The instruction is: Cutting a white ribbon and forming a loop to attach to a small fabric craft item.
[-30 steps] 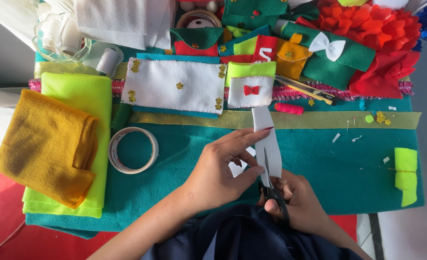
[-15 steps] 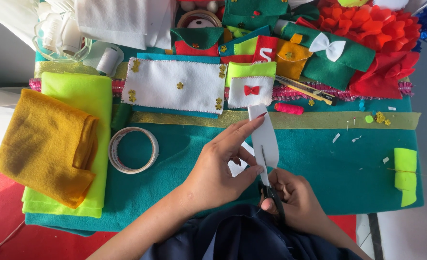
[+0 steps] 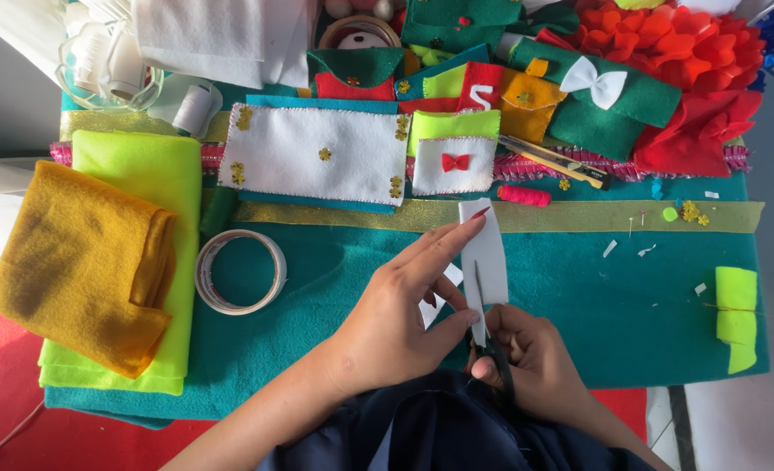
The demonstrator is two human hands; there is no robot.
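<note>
My left hand [image 3: 400, 305] pinches a narrow strip of white felt [image 3: 484, 255] and holds it upright over the teal felt sheet [image 3: 579, 288]. Its index finger lies along the strip's left edge. Just below, my right hand [image 3: 531, 362] grips black scissors [image 3: 490, 344], whose blades run up into the strip's lower end. A small white offcut [image 3: 439, 301] shows under my left fingers.
A roll of clear tape [image 3: 240, 271] lies left of my hands. Folded mustard felt [image 3: 81, 262] sits on lime felt [image 3: 138, 183] at far left. Sewn white, green and red felt pieces, a pink thread spool [image 3: 524, 195] and red felt flowers [image 3: 692, 52] fill the back.
The white strip has shifted slightly lower and to the left between my hands as the scissors work along it. Everything else on the table stays where it was.
</note>
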